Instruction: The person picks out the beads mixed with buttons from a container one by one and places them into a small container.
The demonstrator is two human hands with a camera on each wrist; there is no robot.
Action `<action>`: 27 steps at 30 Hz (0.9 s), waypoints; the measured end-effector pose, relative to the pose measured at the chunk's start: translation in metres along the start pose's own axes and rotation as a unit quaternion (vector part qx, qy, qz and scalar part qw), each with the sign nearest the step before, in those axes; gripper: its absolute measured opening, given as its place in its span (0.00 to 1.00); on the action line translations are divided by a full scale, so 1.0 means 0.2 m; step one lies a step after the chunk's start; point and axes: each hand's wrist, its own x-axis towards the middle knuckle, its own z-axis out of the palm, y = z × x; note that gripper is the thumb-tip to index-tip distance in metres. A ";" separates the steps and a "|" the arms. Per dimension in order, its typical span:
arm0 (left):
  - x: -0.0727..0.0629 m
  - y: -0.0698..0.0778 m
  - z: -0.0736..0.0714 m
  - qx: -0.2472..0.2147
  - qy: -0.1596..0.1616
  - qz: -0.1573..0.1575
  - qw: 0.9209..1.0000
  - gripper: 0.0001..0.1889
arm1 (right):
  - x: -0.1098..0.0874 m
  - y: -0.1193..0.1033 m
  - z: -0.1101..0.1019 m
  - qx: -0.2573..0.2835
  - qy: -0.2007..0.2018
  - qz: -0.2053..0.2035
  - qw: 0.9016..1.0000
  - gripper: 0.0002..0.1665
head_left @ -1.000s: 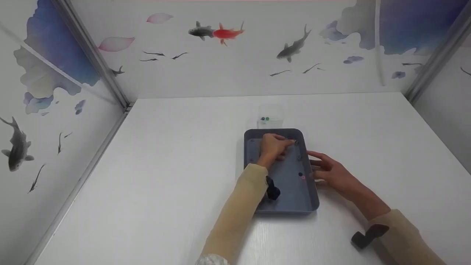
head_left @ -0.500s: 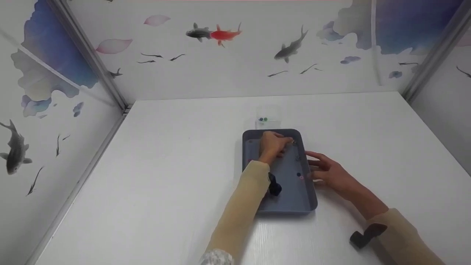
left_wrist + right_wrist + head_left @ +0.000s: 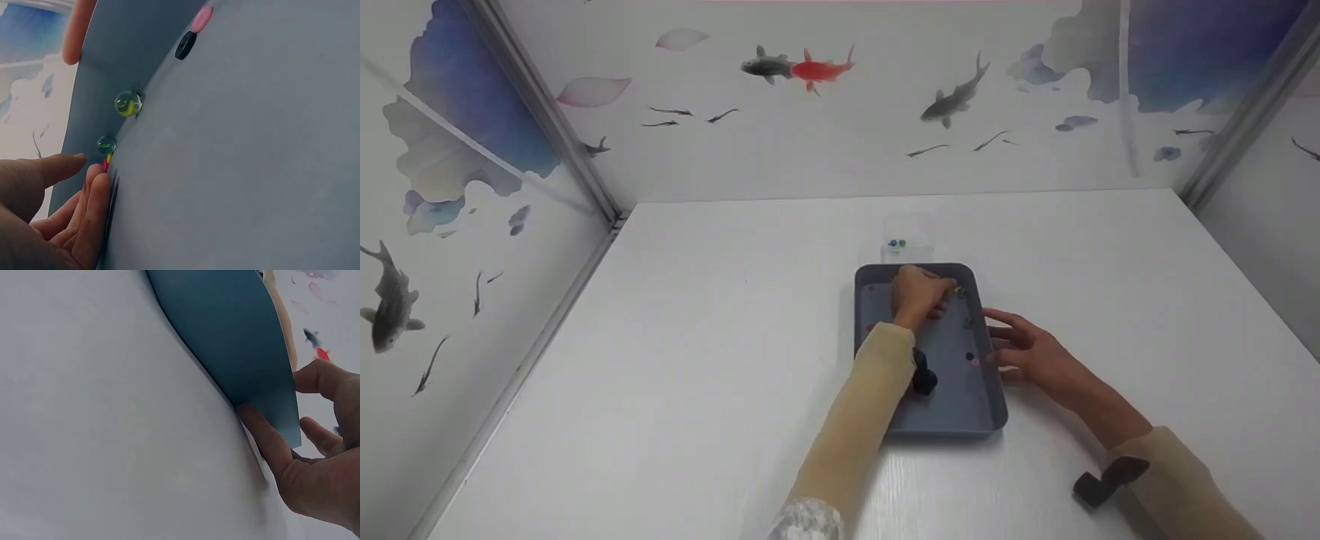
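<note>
My left hand (image 3: 916,292) reaches down into the grey-blue tray (image 3: 952,409), at its far right part. In the left wrist view its fingers (image 3: 93,216) lie extended near the tray wall, the thumb apart from them. Just beyond the fingertips are a small pink and yellow piece (image 3: 107,161) and a clear marble (image 3: 106,144); whether they touch cannot be told. A larger marble with a yellow-green swirl (image 3: 128,103) sits farther along the wall. My right hand (image 3: 1039,356) touches the tray's right outer wall with spread fingers; the right wrist view shows its fingers (image 3: 267,439) against that wall.
A black disc (image 3: 185,45) and a pink oval piece (image 3: 202,19) lie along the tray's right wall. Behind the tray stands a clear box (image 3: 919,226) with a blue ball (image 3: 892,243) and a green ball (image 3: 902,243). White panels enclose the white table (image 3: 682,360).
My left hand and forearm have shifted slightly inside the tray, and the marbles near its fingertips show a little more. My right hand stays at the tray's wall.
</note>
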 end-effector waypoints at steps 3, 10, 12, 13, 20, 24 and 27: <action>0.01 0.00 0.01 -0.001 0.000 -0.003 1.000 0.13 | 0.00 0.00 0.00 0.000 0.000 -0.001 1.000 0.47; 0.03 0.00 0.02 -0.016 0.002 -0.008 1.000 0.13 | 0.00 -0.01 0.00 0.005 0.004 0.003 1.000 0.47; 0.03 0.00 0.02 -0.014 0.003 -0.009 1.000 0.14 | 0.00 -0.01 0.00 0.004 0.003 0.002 1.000 0.47; 0.03 0.00 0.02 -0.013 0.004 -0.008 1.000 0.14 | 0.00 -0.01 0.00 0.005 0.003 0.001 1.000 0.47; 0.04 -0.01 0.03 -0.013 0.015 -0.003 1.000 0.14 | -0.01 -0.01 0.00 0.007 0.003 0.001 1.000 0.46; 0.03 -0.01 0.03 -0.011 0.015 -0.003 1.000 0.14 | -0.01 -0.01 0.00 0.003 0.004 -0.003 1.000 0.46; 0.03 0.00 0.03 -0.010 0.012 -0.006 1.000 0.14 | -0.01 -0.01 0.00 0.001 0.004 -0.007 1.000 0.46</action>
